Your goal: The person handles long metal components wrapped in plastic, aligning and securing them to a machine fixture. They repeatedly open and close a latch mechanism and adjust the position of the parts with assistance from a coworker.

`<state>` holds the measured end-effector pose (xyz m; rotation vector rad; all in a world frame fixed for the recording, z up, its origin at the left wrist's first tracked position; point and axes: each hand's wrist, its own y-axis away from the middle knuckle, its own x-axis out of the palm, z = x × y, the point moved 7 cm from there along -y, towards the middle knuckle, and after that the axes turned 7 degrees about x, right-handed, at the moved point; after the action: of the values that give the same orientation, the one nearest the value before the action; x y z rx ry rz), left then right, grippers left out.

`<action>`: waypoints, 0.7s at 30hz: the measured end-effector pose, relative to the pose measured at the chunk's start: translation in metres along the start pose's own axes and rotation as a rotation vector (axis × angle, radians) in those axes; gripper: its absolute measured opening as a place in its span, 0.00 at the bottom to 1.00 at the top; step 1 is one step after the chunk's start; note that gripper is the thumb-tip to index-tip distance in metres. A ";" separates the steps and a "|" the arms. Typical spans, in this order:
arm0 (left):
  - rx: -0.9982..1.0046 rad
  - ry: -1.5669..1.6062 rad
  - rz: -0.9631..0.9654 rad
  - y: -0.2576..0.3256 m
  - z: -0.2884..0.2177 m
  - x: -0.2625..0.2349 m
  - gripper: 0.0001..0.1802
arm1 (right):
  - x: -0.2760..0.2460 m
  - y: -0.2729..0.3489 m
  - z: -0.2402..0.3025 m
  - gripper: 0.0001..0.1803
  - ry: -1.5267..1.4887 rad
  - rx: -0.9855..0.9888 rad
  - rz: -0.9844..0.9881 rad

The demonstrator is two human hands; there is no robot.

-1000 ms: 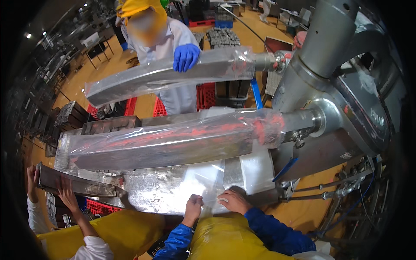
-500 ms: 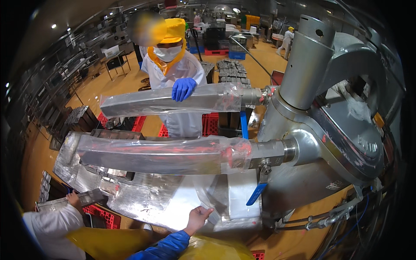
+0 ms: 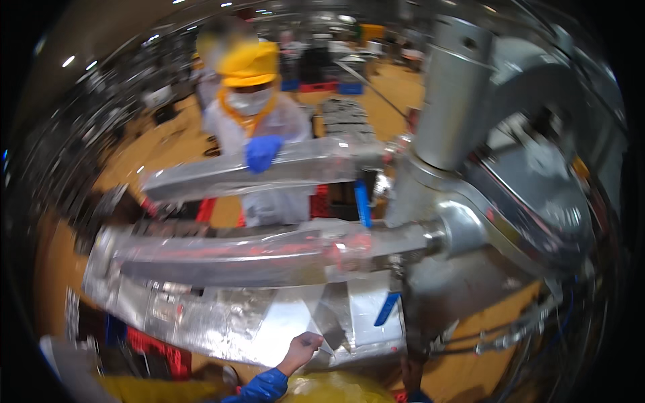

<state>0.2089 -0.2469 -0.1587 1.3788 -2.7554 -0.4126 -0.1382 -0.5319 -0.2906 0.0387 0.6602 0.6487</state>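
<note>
Left grip [image 3: 300,352]: fingertips together, pinched on the edge of a loose sheet [image 3: 285,326].
Right grip [image 3: 411,371]: dark and blurred beside the near right corner of the metal tabletop [image 3: 201,329]; I can't tell how its fingers stand.
Loose sheet's look: thin, whitish, shiny, lying on the tabletop, right edge slanting to a pointed corner by the left grip.
Second sheet [image 3: 367,322]: white, flat, near the blue lever [image 3: 387,309].

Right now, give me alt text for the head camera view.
A left hand pinches a thin translucent sheet at a metal table, near two plastic-wrapped machine tubes; the blurred right hand hangs beside the table. A co-worker's blue-gloved hand rests on the far tube.
</note>
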 end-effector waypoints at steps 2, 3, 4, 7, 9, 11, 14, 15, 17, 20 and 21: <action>0.038 0.072 0.046 -0.002 0.008 0.000 0.17 | 0.017 -0.021 0.082 0.23 -0.111 -0.174 0.008; 0.025 0.091 0.041 -0.001 0.007 -0.010 0.13 | 0.032 -0.036 0.126 0.24 0.342 -0.123 0.155; -0.022 0.094 0.018 -0.001 0.002 -0.012 0.10 | 0.046 -0.042 0.161 0.21 0.243 -0.112 0.334; 0.028 0.065 -0.002 -0.002 0.019 -0.027 0.14 | 0.086 -0.048 0.260 0.19 0.078 -0.431 0.377; 0.089 0.083 0.003 -0.006 0.015 -0.029 0.08 | 0.100 -0.034 0.301 0.31 -0.001 -0.392 0.554; 0.123 0.060 0.074 -0.016 0.019 -0.036 0.14 | 0.118 -0.024 0.318 0.43 0.046 -0.484 0.432; 0.145 0.096 0.083 -0.025 0.032 -0.051 0.18 | 0.135 -0.011 0.342 0.38 0.003 -0.587 0.328; 0.118 0.086 0.057 -0.023 0.030 -0.056 0.17 | 0.140 -0.009 0.350 0.35 -0.025 -0.542 0.470; 0.057 0.073 -0.028 -0.013 0.031 -0.065 0.15 | 0.148 -0.006 0.353 0.31 -0.007 -0.494 0.611; 0.247 -0.048 0.021 -0.012 -0.016 -0.033 0.10 | 0.152 -0.001 0.346 0.26 0.092 -0.520 0.635; 0.200 -0.024 -0.013 -0.003 -0.052 -0.018 0.12 | 0.155 -0.002 0.345 0.25 0.123 -0.532 0.672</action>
<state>0.2303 -0.2457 -0.1075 1.4403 -2.8761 -0.1584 0.1569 -0.3874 -0.1028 -0.2871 0.5700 1.4690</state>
